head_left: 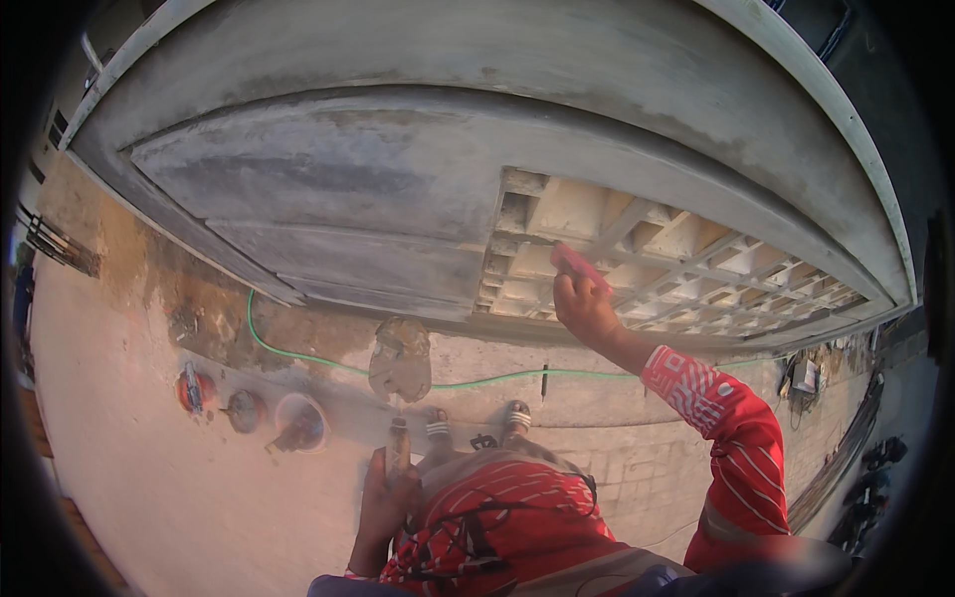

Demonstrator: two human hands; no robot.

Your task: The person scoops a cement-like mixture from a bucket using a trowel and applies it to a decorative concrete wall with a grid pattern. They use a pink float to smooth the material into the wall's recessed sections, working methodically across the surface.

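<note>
My left hand (386, 497), low at the left of my body, is closed around the handle of a flat mortar pan (400, 360) whose rounded top is covered with grey-brown mortar. Up and to the right, my right hand (589, 303) grips a pink-handled tool (577, 264). Its tip points up-left over the openings of a concrete lattice (637, 234); a thin dark end shows there, but its exact shape I cannot make out. The lattice is set into a grey plastered wall panel (328, 179), beside a smooth solid section.
A green hose (517, 375) runs along the foot of the wall. Left on the floor stand a pale bucket (301, 422), a grey container (244, 409) and a reddish bucket (195, 391). Rubble (804, 376) and long dark bars (841, 448) lie at the right.
</note>
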